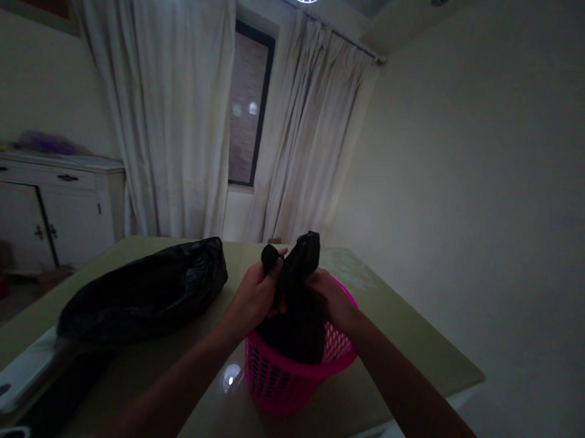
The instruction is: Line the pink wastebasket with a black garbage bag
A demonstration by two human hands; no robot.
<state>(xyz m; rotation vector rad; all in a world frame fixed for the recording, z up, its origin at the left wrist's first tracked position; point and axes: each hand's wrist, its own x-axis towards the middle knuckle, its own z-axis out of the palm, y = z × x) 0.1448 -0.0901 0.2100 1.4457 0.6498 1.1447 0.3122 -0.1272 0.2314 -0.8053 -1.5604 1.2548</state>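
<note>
I see a pink plastic basket [281, 382] nearest me on the table [414, 347], lined with a black bin bag [293, 319]. My left hand [253, 296] and right hand [331, 300] are each closed around the bag's gathered top above the rim. Farther left lies a filled black bag [147, 292]; beyond, curtains [179, 124]
</note>
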